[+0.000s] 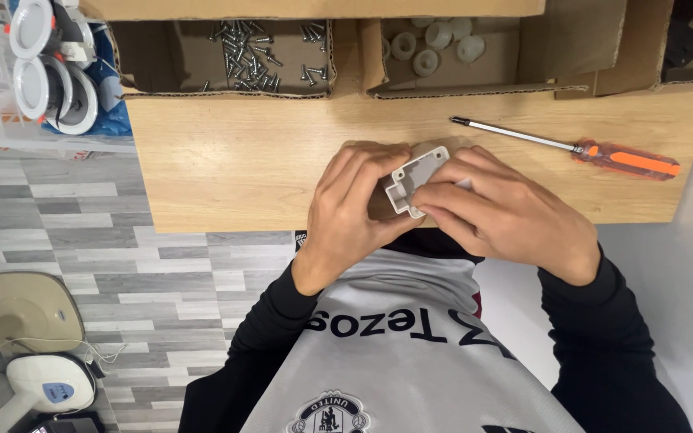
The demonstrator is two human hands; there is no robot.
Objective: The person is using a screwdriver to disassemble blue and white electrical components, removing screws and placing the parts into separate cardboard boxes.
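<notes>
Both hands held a small white plastic part just above the near edge of the tabletop: the left hand had its fingers curled around the part's left side, and the right hand pinched its right side with pressed fingers. Along the far edge stood two open brown cardboard boxes, the left box with metal screws and the right box with white round pieces. An orange-handled screwdriver lay near the right edge.
</notes>
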